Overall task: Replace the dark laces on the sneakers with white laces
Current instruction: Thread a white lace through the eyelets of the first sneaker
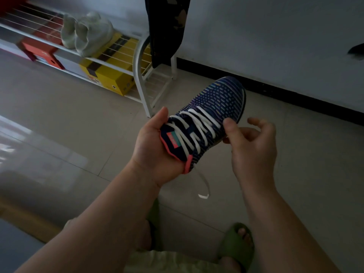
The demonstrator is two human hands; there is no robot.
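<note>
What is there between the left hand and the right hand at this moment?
In the head view, the dark blue sneaker with its white lace lies between them: the left hand holds its heel end, the right hand touches its other side.

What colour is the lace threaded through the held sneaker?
White lace, clear in the head view.

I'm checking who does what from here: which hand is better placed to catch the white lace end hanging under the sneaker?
The right hand. The left hand cradles the sneaker at the heel, while the right holds nothing I can make out and could reach the dangling lace end below.
</note>
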